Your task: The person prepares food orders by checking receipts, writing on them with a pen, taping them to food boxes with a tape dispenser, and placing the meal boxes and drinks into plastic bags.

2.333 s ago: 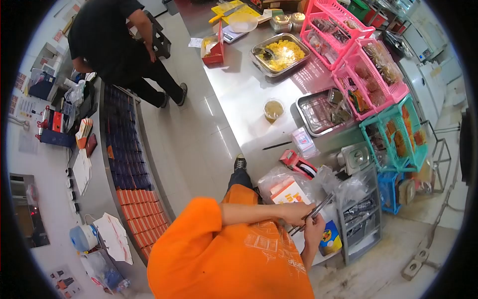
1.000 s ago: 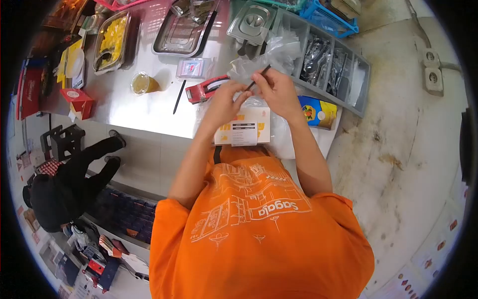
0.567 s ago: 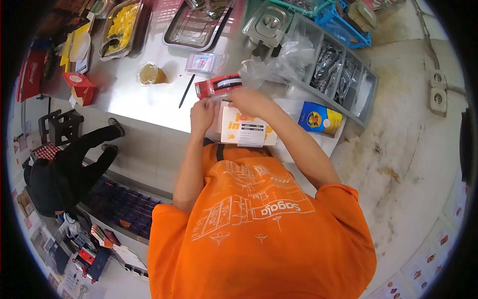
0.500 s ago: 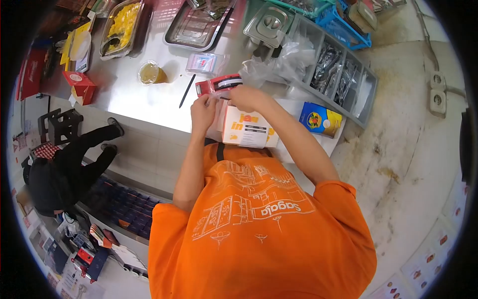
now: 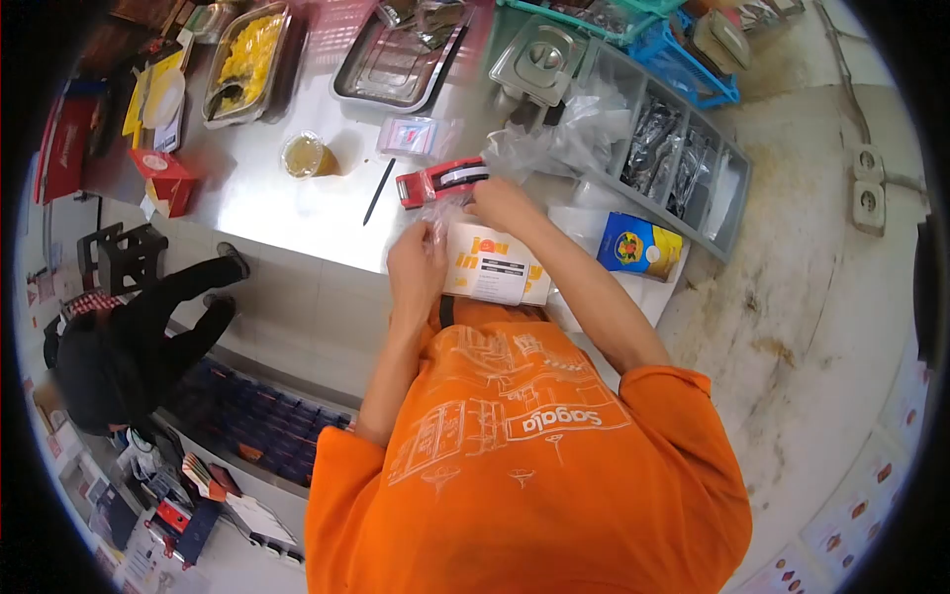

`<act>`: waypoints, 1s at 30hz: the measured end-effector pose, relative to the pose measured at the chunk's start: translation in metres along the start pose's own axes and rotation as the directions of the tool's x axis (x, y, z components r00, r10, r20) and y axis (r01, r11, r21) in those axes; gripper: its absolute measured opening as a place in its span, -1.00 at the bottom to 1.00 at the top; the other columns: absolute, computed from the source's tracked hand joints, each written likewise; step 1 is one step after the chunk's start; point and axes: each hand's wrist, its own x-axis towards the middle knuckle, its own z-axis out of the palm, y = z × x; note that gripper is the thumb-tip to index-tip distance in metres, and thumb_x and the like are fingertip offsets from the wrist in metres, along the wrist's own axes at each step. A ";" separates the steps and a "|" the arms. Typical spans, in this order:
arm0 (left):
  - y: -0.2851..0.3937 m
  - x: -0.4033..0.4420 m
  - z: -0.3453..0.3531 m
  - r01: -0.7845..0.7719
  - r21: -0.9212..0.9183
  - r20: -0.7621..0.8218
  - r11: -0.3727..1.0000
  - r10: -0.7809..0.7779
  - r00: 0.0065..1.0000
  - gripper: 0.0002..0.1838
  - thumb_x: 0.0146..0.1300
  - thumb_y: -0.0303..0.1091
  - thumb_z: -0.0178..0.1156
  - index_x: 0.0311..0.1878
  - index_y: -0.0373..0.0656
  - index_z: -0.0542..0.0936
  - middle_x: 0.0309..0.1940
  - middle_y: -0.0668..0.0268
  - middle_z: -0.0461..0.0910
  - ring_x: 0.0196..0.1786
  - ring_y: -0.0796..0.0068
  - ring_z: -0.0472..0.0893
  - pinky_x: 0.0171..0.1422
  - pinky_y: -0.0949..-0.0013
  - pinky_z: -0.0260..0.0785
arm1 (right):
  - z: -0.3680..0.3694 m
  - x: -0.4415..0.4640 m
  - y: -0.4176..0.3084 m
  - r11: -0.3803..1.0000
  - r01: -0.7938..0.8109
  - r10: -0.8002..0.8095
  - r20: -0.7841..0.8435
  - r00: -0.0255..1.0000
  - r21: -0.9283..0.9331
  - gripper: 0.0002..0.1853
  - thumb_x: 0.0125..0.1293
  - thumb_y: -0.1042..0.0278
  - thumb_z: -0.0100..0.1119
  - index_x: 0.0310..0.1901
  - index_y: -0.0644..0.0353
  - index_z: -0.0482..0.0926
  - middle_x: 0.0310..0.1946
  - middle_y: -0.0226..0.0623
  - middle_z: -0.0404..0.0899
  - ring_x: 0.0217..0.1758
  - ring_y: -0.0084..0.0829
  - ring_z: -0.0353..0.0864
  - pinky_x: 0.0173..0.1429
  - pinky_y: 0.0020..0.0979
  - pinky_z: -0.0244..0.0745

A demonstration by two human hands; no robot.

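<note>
A red tape dispenser (image 5: 442, 181) lies near the front edge of the steel table. Just below it, my left hand (image 5: 417, 261) is closed on a clear plastic bag (image 5: 443, 212) with its fingertips. My right hand (image 5: 503, 205) is beside the dispenser's right end, fingers closed together; what they pinch is hidden. Under my right wrist and close against my body sits a white box with orange lettering (image 5: 495, 263). To its right lies a blue and yellow packet (image 5: 638, 246).
A dark pen (image 5: 379, 191), a cup of yellowish drink (image 5: 308, 155) and a small plastic packet (image 5: 409, 137) lie beyond my hands. Grey compartment tray (image 5: 724, 203) holds wrapped cutlery at right. Steel tray (image 5: 349, 86) and tub of yellow food (image 5: 252, 54) stand behind. A person in black (image 5: 119, 356) is at left.
My left hand has drawn back toward my body, pulling the clear plastic with it. My right hand stays close to the dispenser. The view has shifted slightly.
</note>
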 end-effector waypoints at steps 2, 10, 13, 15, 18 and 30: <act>-0.011 -0.015 -0.005 0.059 -0.136 0.053 0.989 -0.052 0.997 -0.79 0.28 -0.31 0.20 -0.18 -0.28 0.58 -0.32 -0.01 0.63 -0.27 0.03 0.63 -0.18 0.20 0.45 | -0.034 -0.037 0.011 0.917 0.025 -0.019 -0.018 1.000 0.398 -0.72 0.28 0.22 0.18 -0.21 0.31 0.64 -0.29 -0.01 0.68 -0.21 -0.10 0.68 -0.11 -0.20 0.54; 0.008 -0.052 -0.027 0.095 -0.032 0.236 0.995 -0.085 0.968 -0.77 0.32 -0.35 0.16 -0.05 -0.27 0.50 -0.44 0.06 0.60 -0.39 0.11 0.62 -0.27 0.23 0.42 | 0.176 -0.120 0.092 0.423 -0.100 0.623 -0.209 0.754 0.901 -0.69 0.36 0.32 0.10 -0.02 0.42 0.54 -0.28 0.07 0.65 -0.17 -0.36 0.63 -0.06 -0.30 0.50; 0.028 -0.048 -0.039 -0.031 -0.062 0.113 0.998 0.038 0.993 -0.73 0.33 -0.33 0.14 0.02 -0.26 0.47 -0.51 0.09 0.56 -0.46 0.08 0.58 -0.33 0.21 0.38 | 0.118 -0.127 0.054 0.555 -0.219 0.570 -0.176 0.803 0.802 -0.66 0.33 0.21 0.10 -0.19 0.42 0.57 -0.19 0.22 0.58 -0.03 0.14 0.54 0.00 -0.11 0.42; 0.046 -0.047 -0.029 -0.067 0.003 0.224 0.998 0.065 0.973 -0.61 0.27 -0.30 0.22 0.10 -0.25 0.43 -0.38 0.08 0.57 -0.32 0.06 0.57 -0.23 0.18 0.39 | 0.110 -0.128 0.042 0.792 -0.186 0.527 -0.496 0.690 0.581 -0.69 0.27 0.22 0.20 -0.33 0.40 0.54 -0.38 0.14 0.56 -0.29 0.17 0.52 -0.17 -0.05 0.41; 0.010 -0.044 0.023 -0.378 0.180 0.263 0.908 0.326 0.908 -0.41 0.16 -0.20 0.34 0.20 -0.21 0.39 -0.16 0.03 0.58 -0.08 0.03 0.54 -0.03 0.12 0.39 | 0.059 -0.161 0.012 0.716 -0.166 0.584 -0.452 0.675 0.678 -0.73 0.26 0.28 0.20 -0.39 0.37 0.50 -0.53 0.00 0.50 -0.46 -0.08 0.51 -0.31 -0.19 0.40; 0.059 -0.047 -0.084 0.269 -0.574 0.286 0.773 -0.118 0.951 -0.74 0.41 -0.40 0.00 0.14 -0.13 0.37 -0.55 0.51 0.31 -0.60 0.81 0.23 -0.60 0.63 0.07 | -0.053 -0.186 -0.035 0.894 -0.064 0.327 -0.546 0.771 0.444 -0.39 0.08 0.21 0.38 0.16 0.14 0.37 -0.20 -0.09 0.56 -0.15 -0.20 0.60 -0.13 -0.17 0.49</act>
